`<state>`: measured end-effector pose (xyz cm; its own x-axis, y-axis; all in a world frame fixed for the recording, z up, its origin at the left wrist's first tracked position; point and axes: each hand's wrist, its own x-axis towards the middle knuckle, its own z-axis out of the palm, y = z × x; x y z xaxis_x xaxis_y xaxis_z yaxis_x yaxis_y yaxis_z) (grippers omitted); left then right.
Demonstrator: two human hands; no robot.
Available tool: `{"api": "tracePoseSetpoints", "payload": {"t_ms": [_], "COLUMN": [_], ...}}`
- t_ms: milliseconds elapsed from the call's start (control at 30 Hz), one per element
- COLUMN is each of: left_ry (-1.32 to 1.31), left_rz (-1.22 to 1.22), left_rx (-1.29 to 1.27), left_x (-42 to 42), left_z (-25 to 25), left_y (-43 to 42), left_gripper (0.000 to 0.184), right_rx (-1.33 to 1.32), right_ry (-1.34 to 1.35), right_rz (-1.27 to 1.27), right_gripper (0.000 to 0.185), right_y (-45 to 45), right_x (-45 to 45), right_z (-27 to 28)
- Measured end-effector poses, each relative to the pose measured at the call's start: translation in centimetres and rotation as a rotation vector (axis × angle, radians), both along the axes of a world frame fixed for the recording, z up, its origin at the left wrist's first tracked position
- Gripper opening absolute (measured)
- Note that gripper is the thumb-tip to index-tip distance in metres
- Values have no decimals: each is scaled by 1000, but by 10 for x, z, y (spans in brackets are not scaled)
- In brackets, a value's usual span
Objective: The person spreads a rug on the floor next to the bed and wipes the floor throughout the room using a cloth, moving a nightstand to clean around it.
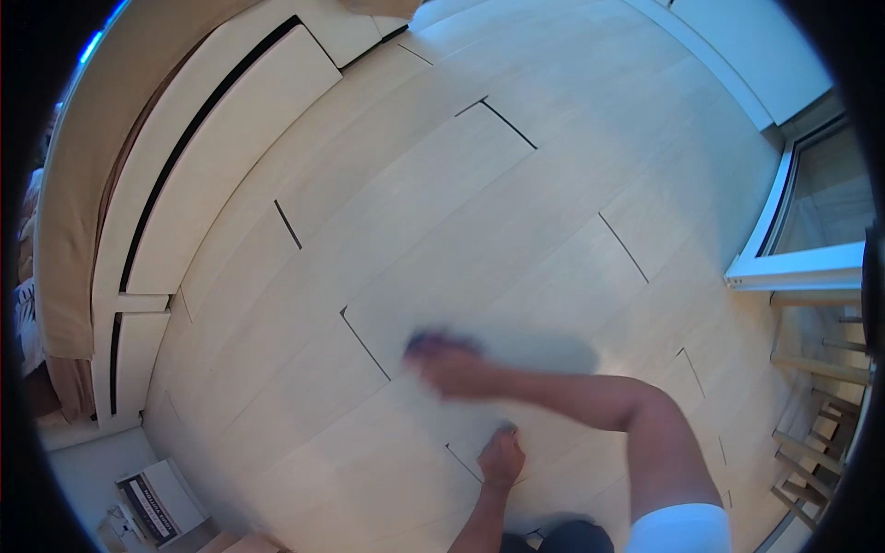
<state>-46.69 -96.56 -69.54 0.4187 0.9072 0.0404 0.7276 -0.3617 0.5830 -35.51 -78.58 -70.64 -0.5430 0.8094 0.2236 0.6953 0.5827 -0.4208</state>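
My right hand (452,367), smeared by motion, reaches out to the left over the pale plank floor (415,212). It is closed on a dark bundle (441,342) that is too blurred to name. Nearer to me and lower in the view, my left hand (501,457) is closed near the floor. A small dark bit shows at the top of its fingers, too small to make out. The two hands are apart.
Along the left stands a white drawer unit (235,147) under a tan cover (69,249). A white box (161,502) is at the lower left. At the right are a white-framed glass door (802,269) and wooden rails (816,367). My knees (576,536) show at the bottom.
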Motion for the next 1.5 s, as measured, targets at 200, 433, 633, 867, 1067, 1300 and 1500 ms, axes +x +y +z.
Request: {"api": "tracePoseSetpoints", "payload": {"t_ms": [200, 433, 633, 867, 1067, 1300, 1500], "left_ry": [3, 12, -43, -462, -224, -153, 74], "left_rz": [6, 17, 9, 144, -426, 145, 189], "left_rx": [1, -58, -83, -520, -51, 126, 128], "left_x": [2, 3, 1, -18, -10, 89, 106], "left_z": [4, 4, 8, -50, -12, 2, -1], "left_y": [3, 3, 7, -44, 32, 254, 278], "left_gripper": [11, 8, 9, 28, 29, 9, 7], "right_rx": [430, 396, 289, 301, -162, 76, 179], "right_ry": [-400, -238, 55, 55, -27, -104, -103], "right_rz": [-1357, -1615, -620, 355, 348, -847, -1413], "right_gripper": [29, 21, 22, 36, 43, 48, 42], "right_y": [13, 166, 242, -13, -53, 56, 167], "right_x": [349, 345, 5, -198, 27, 250, 367], "right_z": [-2, -49, -13, -9, 32, 31, -25]}}
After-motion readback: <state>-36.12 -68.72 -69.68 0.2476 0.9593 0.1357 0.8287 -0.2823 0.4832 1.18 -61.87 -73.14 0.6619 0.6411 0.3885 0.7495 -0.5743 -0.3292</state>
